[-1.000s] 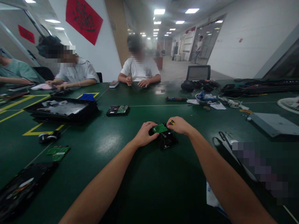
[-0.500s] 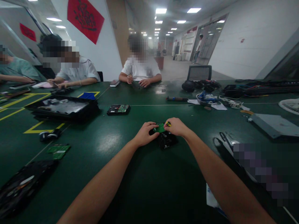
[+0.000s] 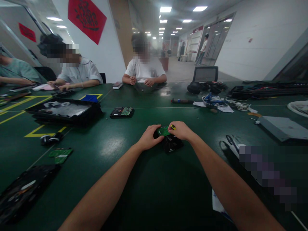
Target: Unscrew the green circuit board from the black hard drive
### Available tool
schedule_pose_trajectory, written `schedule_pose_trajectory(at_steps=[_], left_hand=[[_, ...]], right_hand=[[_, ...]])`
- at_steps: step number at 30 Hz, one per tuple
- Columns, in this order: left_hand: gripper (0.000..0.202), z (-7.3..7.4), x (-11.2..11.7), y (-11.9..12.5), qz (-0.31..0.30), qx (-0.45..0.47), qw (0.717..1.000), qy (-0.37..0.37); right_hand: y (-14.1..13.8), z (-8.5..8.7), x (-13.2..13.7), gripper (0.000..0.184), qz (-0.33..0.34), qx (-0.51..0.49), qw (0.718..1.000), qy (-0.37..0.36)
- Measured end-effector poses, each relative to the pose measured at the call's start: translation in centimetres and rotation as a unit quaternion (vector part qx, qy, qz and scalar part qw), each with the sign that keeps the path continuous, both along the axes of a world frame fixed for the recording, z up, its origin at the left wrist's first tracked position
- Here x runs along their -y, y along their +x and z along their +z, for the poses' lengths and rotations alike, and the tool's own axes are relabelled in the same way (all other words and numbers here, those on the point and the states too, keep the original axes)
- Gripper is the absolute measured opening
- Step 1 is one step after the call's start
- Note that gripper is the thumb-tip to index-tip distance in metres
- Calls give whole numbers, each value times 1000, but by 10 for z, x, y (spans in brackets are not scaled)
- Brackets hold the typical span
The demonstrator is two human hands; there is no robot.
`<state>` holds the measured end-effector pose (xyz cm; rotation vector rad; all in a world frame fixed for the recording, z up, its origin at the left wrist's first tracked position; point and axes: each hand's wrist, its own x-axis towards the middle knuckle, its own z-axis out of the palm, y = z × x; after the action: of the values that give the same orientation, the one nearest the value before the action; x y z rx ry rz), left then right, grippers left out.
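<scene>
A black hard drive [image 3: 172, 143] with a green circuit board [image 3: 164, 131] lies on the table in front of me. My left hand [image 3: 151, 138] grips its left side, fingers along the far edge and thumb on the near edge of the board. Over the board's right end, my right hand [image 3: 181, 130] is closed around a small yellow-and-black handle [image 3: 172, 127], which looks like a screwdriver. The tool's tip is hidden by my fingers.
Another hard drive [image 3: 121, 112] lies farther off to the left. Nearer left are a loose green board [image 3: 61, 155] and a large black casing [image 3: 26, 189]. A black tray [image 3: 64, 110] stands behind them. At right are a grey metal box [image 3: 285, 129] and cables [image 3: 214, 100]. Co-workers sit across the table.
My right hand and the yellow-and-black handle have shifted very slightly to the left over the board. My left hand stays on the hard drive.
</scene>
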<state>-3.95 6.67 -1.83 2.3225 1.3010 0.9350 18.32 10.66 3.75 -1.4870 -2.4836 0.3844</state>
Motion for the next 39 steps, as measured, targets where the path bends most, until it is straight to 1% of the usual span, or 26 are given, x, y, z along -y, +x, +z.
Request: schedule_pose_trajectory(at_steps=[2,6,12,15,24,31,37,39], left_hand=[[65,0,0,0,-2,3,1000,-2],[60,-1,1,0,-3,7,1000,-8],[61,-2,1,1,30,20,999,-25],[57,-3,3,3,37,18,999,-28],[46,-2,4,3,20,9,1000,-8],[45,-4,4,2,14,6,1000,-7],[42,-3,6,2,12,5,1000,-14],[38,-3,5,2,11,5,1000,-11]], right_hand=[[-1,0,0,8,4,3,1000,-3],[-1,1,1,9,-1,6,1000,-8],[-2,1,2,9,-6,6,1000,-16],[-2,0,1,9,-4,5,1000,-16],[-6,-4,2,9,14,3,1000,-5],[-8,-9,2,8,18,1,1000,-9],[-7,-8,2,9,18,-2,1000,-17],[-7,-7,2,9,19,-4,1000,-20]])
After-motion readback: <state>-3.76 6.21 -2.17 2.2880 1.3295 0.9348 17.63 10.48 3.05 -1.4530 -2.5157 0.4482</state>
